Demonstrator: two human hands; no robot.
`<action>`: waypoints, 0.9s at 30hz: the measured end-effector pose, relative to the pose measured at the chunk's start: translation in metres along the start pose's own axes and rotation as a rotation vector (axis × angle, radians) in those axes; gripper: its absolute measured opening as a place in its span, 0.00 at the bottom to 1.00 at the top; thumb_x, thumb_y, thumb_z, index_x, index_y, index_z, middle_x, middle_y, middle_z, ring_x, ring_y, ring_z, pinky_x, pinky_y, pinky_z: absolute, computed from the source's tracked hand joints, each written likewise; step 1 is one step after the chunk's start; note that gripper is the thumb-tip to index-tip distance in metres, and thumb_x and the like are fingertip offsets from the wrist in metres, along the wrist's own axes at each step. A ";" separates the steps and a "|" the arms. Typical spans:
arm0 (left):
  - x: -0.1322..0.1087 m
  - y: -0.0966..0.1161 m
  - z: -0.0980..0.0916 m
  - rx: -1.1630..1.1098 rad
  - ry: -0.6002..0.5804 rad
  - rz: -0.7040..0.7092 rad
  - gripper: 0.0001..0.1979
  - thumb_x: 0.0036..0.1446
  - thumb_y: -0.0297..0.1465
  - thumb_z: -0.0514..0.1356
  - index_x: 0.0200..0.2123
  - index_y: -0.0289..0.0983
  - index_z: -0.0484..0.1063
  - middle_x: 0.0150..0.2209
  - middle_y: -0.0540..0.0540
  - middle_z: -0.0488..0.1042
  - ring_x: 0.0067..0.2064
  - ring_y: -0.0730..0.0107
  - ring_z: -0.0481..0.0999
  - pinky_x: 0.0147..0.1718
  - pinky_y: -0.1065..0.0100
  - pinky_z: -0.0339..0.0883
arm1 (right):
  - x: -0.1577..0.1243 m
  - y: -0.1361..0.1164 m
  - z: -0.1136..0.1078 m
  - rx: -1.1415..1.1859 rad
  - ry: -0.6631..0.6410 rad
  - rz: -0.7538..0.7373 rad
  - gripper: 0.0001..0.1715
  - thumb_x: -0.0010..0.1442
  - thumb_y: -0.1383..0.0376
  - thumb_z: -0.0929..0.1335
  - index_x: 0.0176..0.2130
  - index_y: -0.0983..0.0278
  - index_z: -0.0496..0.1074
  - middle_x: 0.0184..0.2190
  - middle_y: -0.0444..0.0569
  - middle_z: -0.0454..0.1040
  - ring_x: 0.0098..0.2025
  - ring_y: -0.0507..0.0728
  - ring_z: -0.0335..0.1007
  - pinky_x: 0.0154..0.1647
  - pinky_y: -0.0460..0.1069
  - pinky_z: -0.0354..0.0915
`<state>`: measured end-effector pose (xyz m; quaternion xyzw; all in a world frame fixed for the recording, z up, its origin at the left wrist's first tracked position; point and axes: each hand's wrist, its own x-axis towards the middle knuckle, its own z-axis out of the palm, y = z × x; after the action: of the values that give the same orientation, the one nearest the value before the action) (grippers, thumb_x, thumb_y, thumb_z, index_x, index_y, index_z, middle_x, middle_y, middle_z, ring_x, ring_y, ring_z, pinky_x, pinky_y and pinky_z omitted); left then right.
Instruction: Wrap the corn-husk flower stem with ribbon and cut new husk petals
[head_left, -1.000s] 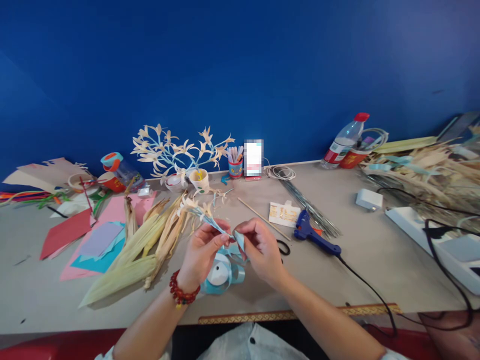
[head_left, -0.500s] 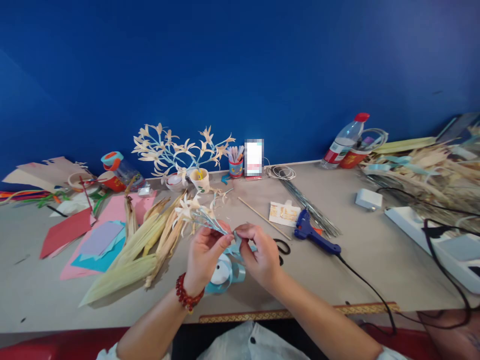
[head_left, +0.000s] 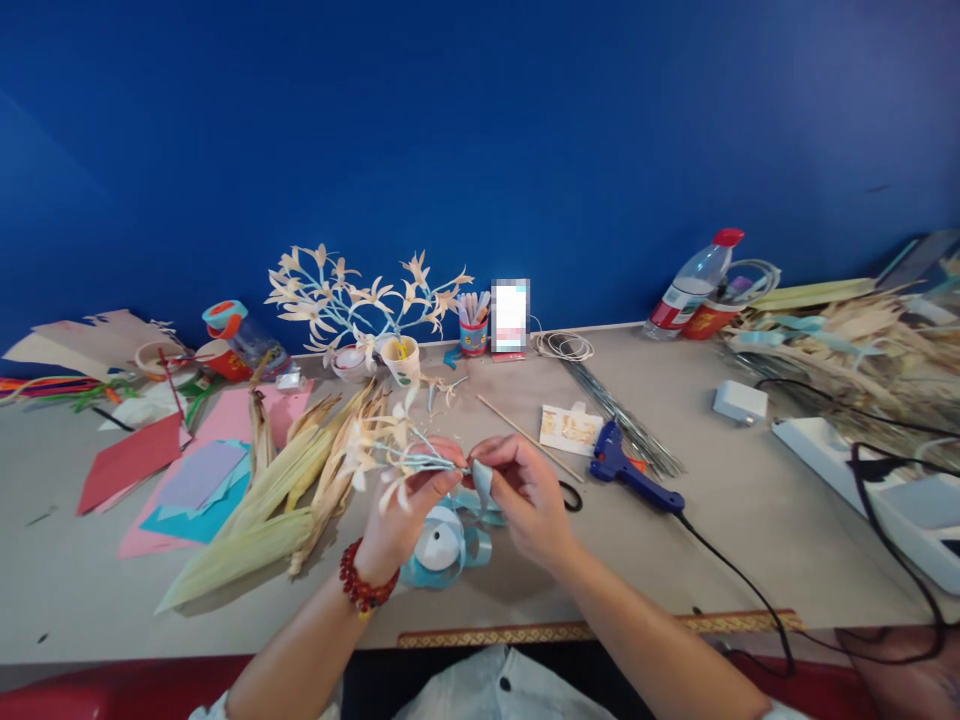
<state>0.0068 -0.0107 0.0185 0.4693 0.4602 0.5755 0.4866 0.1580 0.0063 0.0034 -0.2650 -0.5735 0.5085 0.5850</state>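
My left hand [head_left: 411, 515] pinches the blue-wrapped stems of a small bunch of cream husk flowers [head_left: 367, 448], whose heads point left. Close beside it, my right hand [head_left: 529, 495] is closed on a light blue ribbon [head_left: 482, 482], held at the stem ends. Fingertips of both hands nearly meet there, so the exact contact is hidden. Below the hands lies a ribbon roll [head_left: 437, 545] with a white core and loose blue loops. Black scissor handles [head_left: 571, 495] show partly behind my right hand.
Corn husks [head_left: 262, 510] and coloured paper [head_left: 202, 480] lie to the left. A blue glue gun [head_left: 634, 480], metal wires [head_left: 630, 425] and a power strip [head_left: 862, 490] are to the right. At the back stand a cup of finished flowers [head_left: 401, 362] and a bottle [head_left: 686, 290].
The flower bunch has tilted flatter and its heads have swung lower and left. My right hand has turned a little, with the ribbon showing more between its fingers. The left wrist has shifted slightly left.
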 end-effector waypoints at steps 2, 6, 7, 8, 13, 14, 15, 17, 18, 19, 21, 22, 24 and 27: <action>0.000 0.002 -0.002 -0.014 -0.037 -0.003 0.06 0.50 0.32 0.66 0.31 0.35 0.77 0.35 0.45 0.77 0.38 0.64 0.76 0.38 0.67 0.71 | 0.002 -0.001 0.000 0.035 -0.014 0.006 0.04 0.62 0.64 0.68 0.34 0.61 0.68 0.36 0.48 0.71 0.38 0.55 0.69 0.35 0.48 0.65; 0.001 0.009 -0.005 -0.027 -0.097 -0.041 0.05 0.51 0.30 0.66 0.32 0.35 0.77 0.35 0.45 0.76 0.38 0.66 0.75 0.38 0.68 0.70 | 0.004 -0.003 -0.002 0.133 -0.058 0.064 0.06 0.60 0.63 0.70 0.34 0.61 0.69 0.35 0.47 0.71 0.37 0.54 0.67 0.34 0.48 0.62; 0.001 0.010 -0.006 -0.032 -0.115 -0.052 0.05 0.51 0.30 0.66 0.31 0.34 0.77 0.35 0.45 0.75 0.37 0.66 0.74 0.37 0.68 0.69 | 0.005 -0.004 -0.003 0.171 -0.065 0.095 0.06 0.60 0.62 0.70 0.34 0.61 0.68 0.34 0.47 0.71 0.35 0.54 0.67 0.33 0.48 0.62; 0.002 0.012 -0.007 -0.038 -0.139 -0.055 0.05 0.51 0.30 0.66 0.31 0.34 0.77 0.34 0.45 0.75 0.37 0.66 0.74 0.37 0.68 0.69 | 0.005 -0.005 -0.003 0.210 -0.072 0.135 0.07 0.60 0.62 0.70 0.33 0.61 0.68 0.34 0.47 0.71 0.34 0.54 0.67 0.32 0.48 0.61; 0.005 0.015 -0.010 -0.081 -0.259 -0.049 0.05 0.53 0.31 0.65 0.32 0.35 0.76 0.31 0.47 0.73 0.34 0.68 0.73 0.35 0.68 0.68 | 0.008 -0.010 -0.002 0.318 -0.081 0.272 0.13 0.55 0.59 0.73 0.31 0.61 0.67 0.31 0.45 0.73 0.30 0.52 0.66 0.29 0.47 0.60; 0.005 0.014 -0.010 -0.091 -0.261 -0.051 0.05 0.53 0.31 0.65 0.32 0.35 0.76 0.31 0.47 0.73 0.34 0.68 0.73 0.35 0.68 0.68 | 0.008 -0.010 -0.002 0.323 -0.078 0.283 0.13 0.55 0.59 0.74 0.31 0.61 0.67 0.30 0.45 0.73 0.30 0.52 0.66 0.29 0.47 0.60; 0.005 0.014 -0.010 -0.103 -0.256 -0.051 0.05 0.53 0.31 0.65 0.32 0.35 0.76 0.31 0.46 0.73 0.34 0.68 0.73 0.35 0.68 0.68 | 0.008 -0.010 -0.001 0.330 -0.072 0.294 0.14 0.54 0.59 0.74 0.30 0.61 0.67 0.30 0.45 0.73 0.29 0.52 0.67 0.29 0.47 0.60; 0.004 0.013 -0.008 -0.118 -0.242 -0.045 0.05 0.53 0.31 0.65 0.31 0.35 0.76 0.33 0.46 0.73 0.35 0.67 0.73 0.36 0.67 0.69 | 0.008 -0.009 -0.001 0.340 -0.064 0.314 0.13 0.55 0.59 0.74 0.31 0.62 0.67 0.30 0.45 0.73 0.29 0.52 0.67 0.29 0.47 0.61; 0.004 0.012 -0.007 -0.119 -0.233 -0.037 0.05 0.53 0.31 0.65 0.31 0.35 0.76 0.33 0.46 0.73 0.35 0.67 0.73 0.36 0.68 0.69 | 0.008 -0.009 -0.001 0.341 -0.063 0.316 0.13 0.55 0.59 0.74 0.31 0.62 0.67 0.30 0.44 0.72 0.29 0.52 0.67 0.29 0.47 0.61; 0.004 0.010 -0.006 -0.115 -0.223 -0.028 0.04 0.53 0.31 0.65 0.31 0.35 0.77 0.34 0.46 0.73 0.35 0.68 0.73 0.36 0.68 0.69 | 0.008 -0.008 -0.001 0.336 -0.064 0.314 0.13 0.55 0.58 0.74 0.31 0.62 0.67 0.30 0.44 0.72 0.29 0.52 0.67 0.29 0.47 0.61; 0.003 0.007 -0.004 -0.104 -0.195 -0.015 0.04 0.53 0.30 0.65 0.31 0.35 0.77 0.36 0.46 0.73 0.36 0.69 0.73 0.36 0.69 0.69 | 0.007 -0.006 -0.001 0.315 -0.057 0.295 0.14 0.55 0.58 0.74 0.31 0.62 0.67 0.30 0.44 0.72 0.29 0.51 0.66 0.29 0.46 0.61; 0.003 0.005 -0.004 -0.101 -0.178 -0.017 0.04 0.53 0.30 0.65 0.32 0.36 0.77 0.36 0.46 0.73 0.36 0.69 0.73 0.36 0.69 0.69 | 0.007 -0.006 0.000 0.302 -0.047 0.283 0.14 0.55 0.58 0.74 0.31 0.62 0.67 0.30 0.44 0.71 0.29 0.51 0.66 0.29 0.46 0.61; 0.003 0.003 -0.002 -0.101 -0.143 -0.018 0.05 0.52 0.30 0.66 0.34 0.36 0.77 0.36 0.46 0.74 0.36 0.69 0.73 0.35 0.69 0.70 | 0.006 -0.005 0.001 0.282 -0.016 0.266 0.15 0.54 0.58 0.74 0.30 0.62 0.66 0.30 0.44 0.71 0.29 0.51 0.66 0.30 0.46 0.62; 0.001 0.004 0.000 -0.072 -0.131 0.004 0.06 0.51 0.30 0.67 0.33 0.36 0.76 0.34 0.46 0.74 0.35 0.69 0.74 0.35 0.69 0.70 | 0.006 -0.006 0.002 0.248 0.028 0.251 0.15 0.53 0.58 0.74 0.30 0.62 0.66 0.31 0.44 0.71 0.30 0.51 0.66 0.30 0.46 0.62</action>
<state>0.0066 -0.0100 0.0223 0.4890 0.4055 0.5608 0.5310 0.1568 0.0090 0.0120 -0.2675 -0.4605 0.6407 0.5530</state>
